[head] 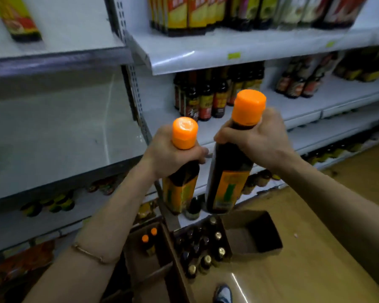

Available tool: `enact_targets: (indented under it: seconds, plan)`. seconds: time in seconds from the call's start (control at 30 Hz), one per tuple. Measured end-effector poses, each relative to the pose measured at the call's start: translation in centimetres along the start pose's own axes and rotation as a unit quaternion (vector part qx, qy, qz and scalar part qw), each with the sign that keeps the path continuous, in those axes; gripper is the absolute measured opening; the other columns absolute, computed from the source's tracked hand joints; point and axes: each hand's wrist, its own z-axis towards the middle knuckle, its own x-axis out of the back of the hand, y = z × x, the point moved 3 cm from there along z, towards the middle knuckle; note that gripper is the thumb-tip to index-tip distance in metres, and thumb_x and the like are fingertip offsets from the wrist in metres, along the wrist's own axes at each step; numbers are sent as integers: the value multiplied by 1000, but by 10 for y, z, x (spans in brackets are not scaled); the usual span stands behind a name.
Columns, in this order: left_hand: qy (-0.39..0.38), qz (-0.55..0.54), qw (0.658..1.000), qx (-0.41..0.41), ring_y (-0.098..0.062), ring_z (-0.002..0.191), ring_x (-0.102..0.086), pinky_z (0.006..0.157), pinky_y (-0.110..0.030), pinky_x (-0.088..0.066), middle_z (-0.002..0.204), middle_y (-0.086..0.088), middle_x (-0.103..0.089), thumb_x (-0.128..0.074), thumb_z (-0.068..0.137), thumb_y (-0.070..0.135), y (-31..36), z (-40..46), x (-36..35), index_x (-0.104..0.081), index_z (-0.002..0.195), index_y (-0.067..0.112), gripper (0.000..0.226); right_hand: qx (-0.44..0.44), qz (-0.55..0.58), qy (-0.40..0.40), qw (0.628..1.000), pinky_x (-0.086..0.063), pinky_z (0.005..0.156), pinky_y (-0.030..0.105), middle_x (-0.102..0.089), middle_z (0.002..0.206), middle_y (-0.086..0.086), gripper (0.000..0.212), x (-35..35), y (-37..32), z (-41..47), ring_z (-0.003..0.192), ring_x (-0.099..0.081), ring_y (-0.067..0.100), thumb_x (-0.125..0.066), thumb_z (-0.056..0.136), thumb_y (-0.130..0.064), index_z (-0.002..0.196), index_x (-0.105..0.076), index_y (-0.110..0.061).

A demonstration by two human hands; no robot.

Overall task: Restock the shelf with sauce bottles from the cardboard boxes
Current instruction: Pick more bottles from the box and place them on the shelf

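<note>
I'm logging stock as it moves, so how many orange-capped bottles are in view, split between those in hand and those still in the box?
Orange-capped dark sauce bottles held, one in the left hand and one in the right hand: 2
Orange-capped bottles in the left open cardboard box: 2
Total: 4

caps [248, 107]: smooth orange plastic
bottles [227, 182]: dark, glossy
boxes [253, 234]: matt brown cardboard
shelf [239, 48]: smooth white, glossy front edge
</note>
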Motion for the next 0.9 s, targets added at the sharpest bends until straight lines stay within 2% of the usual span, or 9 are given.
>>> enact_targets:
  seconds: [0.1, 0.2, 0.23, 0.3, 0.37, 0.5, 0.57, 0.77, 0.9]
  plan:
    - [-35, -12, 999, -30, -20, 67, -71, 72, -39, -57, 67, 0, -73, -76, 68, 27, 32, 37, -18, -68, 61, 10, 20, 1, -25, 49, 999, -54, 64, 32, -69, 69, 11, 25, 40, -11, -1, 62, -65, 17, -78, 73, -15, 72, -65, 7]
    - [-60, -42, 996, -57, -22, 68, -71, 75, -41, -58, 65, 0, -73, -73, 64, 33, 59, 66, -42, -69, 56, 23, 14, -3, -53, 93, 994, -50, 53, 34, -57, 49, -6, 34, 86, -14, 2, 50, -57, 17, -78, 74, -16, 56, -53, -1]
    - [-72, -51, 994, -66, -22, 68, -71, 75, -42, -58, 65, 0, -72, -72, 64, 34, 67, 73, -53, -69, 55, 26, 13, 0, -60, 103, 993, -48, 52, 36, -57, 49, -3, 37, 103, -14, 3, 51, -56, 21, -78, 74, -16, 56, -51, 1]
    - [-94, -65, 990, -80, -19, 67, -70, 75, -37, -57, 65, 0, -72, -74, 66, 29, 79, 87, -77, -71, 55, 26, 13, 7, -64, 127, 990, -49, 57, 40, -62, 67, 22, 37, 136, -17, 3, 61, -60, 34, -78, 74, -16, 69, -57, 14]
    - [-113, -95, 986, -76, -19, 65, -69, 73, -31, -55, 65, -4, -72, -73, 67, 21, 90, 99, -103, -70, 52, 23, 16, 5, -61, 151, 987, -51, 59, 38, -62, 77, 31, 37, 169, -13, 0, 67, -61, 37, -77, 74, -15, 77, -59, 18]
    - [-160, -150, 974, -62, -29, 68, -68, 73, -31, -54, 66, -13, -71, -73, 61, 25, 111, 132, -160, -68, 53, 15, 14, -20, -73, 183, 980, -51, 62, 45, -63, 79, 32, 39, 228, 15, -9, 71, -61, 42, -77, 74, -15, 78, -59, 19]
    - [-179, -163, 968, -63, -30, 69, -68, 73, -30, -53, 66, -14, -71, -72, 66, 15, 122, 152, -193, -68, 52, 13, 15, -33, -83, 197, 976, -50, 62, 47, -63, 81, 35, 39, 259, 32, -13, 71, -60, 45, -77, 74, -16, 78, -60, 19]
    - [-207, -188, 958, -68, -25, 67, -67, 71, -27, -52, 64, -10, -70, -66, 70, 8, 159, 212, -295, -68, 50, 15, 20, -66, -107, 208, 970, -37, 51, 38, -52, 63, 27, 34, 353, 84, -15, 53, -48, 33, -78, 71, -15, 61, -53, 5]
    - [-209, -179, 958, -79, -27, 68, -68, 71, -29, -53, 63, -8, -70, -66, 68, 11, 182, 248, -349, -68, 50, 16, 19, -67, -117, 218, 967, -37, 54, 35, -50, 66, 35, 47, 405, 121, -14, 53, -48, 37, -76, 66, -26, 63, -50, 13]
